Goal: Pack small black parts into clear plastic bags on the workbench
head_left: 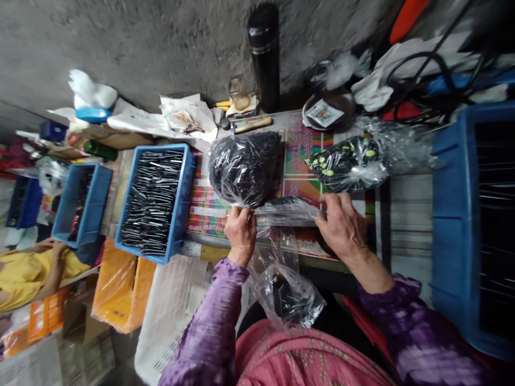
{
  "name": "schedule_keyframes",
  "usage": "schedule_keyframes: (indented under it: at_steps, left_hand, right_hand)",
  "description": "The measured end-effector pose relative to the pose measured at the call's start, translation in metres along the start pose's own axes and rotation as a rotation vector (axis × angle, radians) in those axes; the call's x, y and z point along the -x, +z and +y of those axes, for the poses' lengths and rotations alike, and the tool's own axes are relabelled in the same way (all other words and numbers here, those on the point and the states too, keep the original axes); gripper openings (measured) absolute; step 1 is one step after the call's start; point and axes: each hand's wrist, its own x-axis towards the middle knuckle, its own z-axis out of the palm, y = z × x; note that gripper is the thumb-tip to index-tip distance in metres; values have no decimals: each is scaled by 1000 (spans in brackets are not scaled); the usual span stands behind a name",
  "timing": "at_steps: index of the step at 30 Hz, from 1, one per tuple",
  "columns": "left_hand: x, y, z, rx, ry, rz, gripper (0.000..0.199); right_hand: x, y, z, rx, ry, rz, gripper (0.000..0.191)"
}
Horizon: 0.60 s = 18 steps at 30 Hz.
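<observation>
Bag of black parts: sits on the printed card sheet, full and rounded, mouth toward the person. Landmark for the rest.

Film: pulled into a narrow band, runs from the bag's near edge out to its right. Can't tell if it's the bag's own neck or a separate piece.

Left hand: at the bag's near edge, fingers curled, thumb closed in, pinching gathered film. Back of hand up, forearm rising from below the bag, wrist close to straight.

Right hand: near side, right of the bag. Thumb and index pinch the film's far end, other fingers curled loosely. Back of hand up, forearm angled in from lower right.

Doing it well, my read: left pinch tight against the contents, so no slack at the mouth. Right pull should be level and even; a jerk could split thin film or drag the bag. Wrists low, elbows loose.

Loose film hangs below the bag, could snag a sleeve.

Right of the bag: second bag, green-tipped parts; farther out, big bin. Left: blue bin of dark strips. Behind: hammer, then flask.
</observation>
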Motion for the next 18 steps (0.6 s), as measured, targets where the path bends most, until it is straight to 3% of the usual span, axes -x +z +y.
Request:
schedule_keyframes:
  at_steps: [4, 7, 11, 15, 18]
  left_hand:
    - [-1, 1, -7, 324, -94, -54, 18]
    - [2, 1, -6, 599, -152, -99, 10]
    - [2, -7, 1, 889, -378, -199, 16]
    - [-2, -14, 9, 1267, -579, -378, 30]
    - [-5, -14, 15, 1457, -724, -491, 29]
  right_hand:
    - [-2, 4, 12, -73, -44, 7, 19]
    - [-2, 8, 17, -193, -143, 22, 18]
    - [-1, 10, 14, -328, -194, -48, 14]
    - [-4, 17, 12, -661, -40, -90, 13]
    - [-6, 24, 15, -969, 207, -192, 18]
